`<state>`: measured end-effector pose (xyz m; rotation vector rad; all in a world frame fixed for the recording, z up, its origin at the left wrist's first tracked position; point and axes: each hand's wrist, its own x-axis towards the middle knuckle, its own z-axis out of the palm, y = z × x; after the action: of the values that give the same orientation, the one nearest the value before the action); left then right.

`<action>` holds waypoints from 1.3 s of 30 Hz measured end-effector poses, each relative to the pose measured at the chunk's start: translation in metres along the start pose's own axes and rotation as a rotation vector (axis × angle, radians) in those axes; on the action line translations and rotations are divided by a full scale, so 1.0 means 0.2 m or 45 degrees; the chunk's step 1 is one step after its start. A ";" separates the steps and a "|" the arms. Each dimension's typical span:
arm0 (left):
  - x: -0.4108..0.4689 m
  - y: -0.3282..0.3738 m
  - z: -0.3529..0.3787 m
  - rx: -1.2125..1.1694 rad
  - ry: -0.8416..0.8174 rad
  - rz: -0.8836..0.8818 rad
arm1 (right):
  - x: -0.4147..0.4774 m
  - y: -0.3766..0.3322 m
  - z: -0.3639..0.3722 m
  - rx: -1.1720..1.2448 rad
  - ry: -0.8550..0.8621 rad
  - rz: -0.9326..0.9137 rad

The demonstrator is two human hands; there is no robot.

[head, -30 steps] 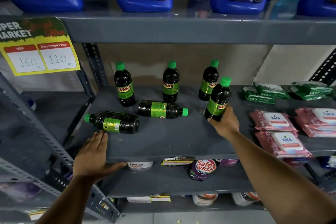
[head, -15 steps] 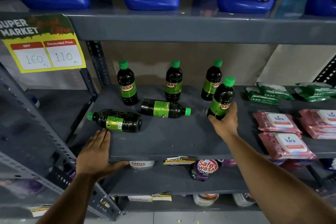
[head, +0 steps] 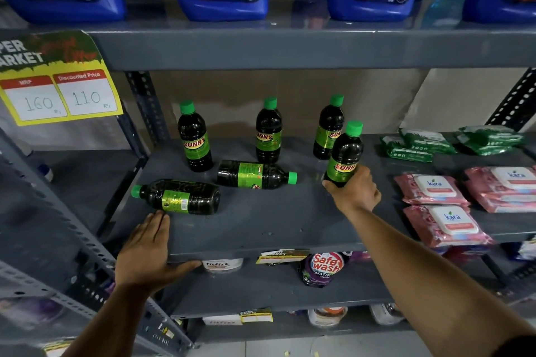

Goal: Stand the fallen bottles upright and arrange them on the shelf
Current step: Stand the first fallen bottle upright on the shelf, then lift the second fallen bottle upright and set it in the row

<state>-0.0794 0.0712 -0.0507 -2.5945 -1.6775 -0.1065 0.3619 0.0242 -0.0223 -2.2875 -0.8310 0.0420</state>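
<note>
Right hand [head: 355, 191] grasping upright bottle [head: 343, 156] at its base, apparently touching shelf [head: 261, 220], left hand [head: 148, 249] flat, released, two bottles fallen [head: 179, 197] [head: 255, 174]

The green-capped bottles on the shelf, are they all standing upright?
No, two bottles lie on their sides on the shelf.
</note>
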 end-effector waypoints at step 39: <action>-0.01 0.02 -0.03 -0.039 -0.012 -0.019 | -0.03 -0.91 -0.11 0.079 -0.352 -1.056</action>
<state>-0.0771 0.0670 -0.0441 -2.6084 -1.7123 -0.1215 0.2624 0.1096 0.1061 -1.7408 -1.8279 0.0083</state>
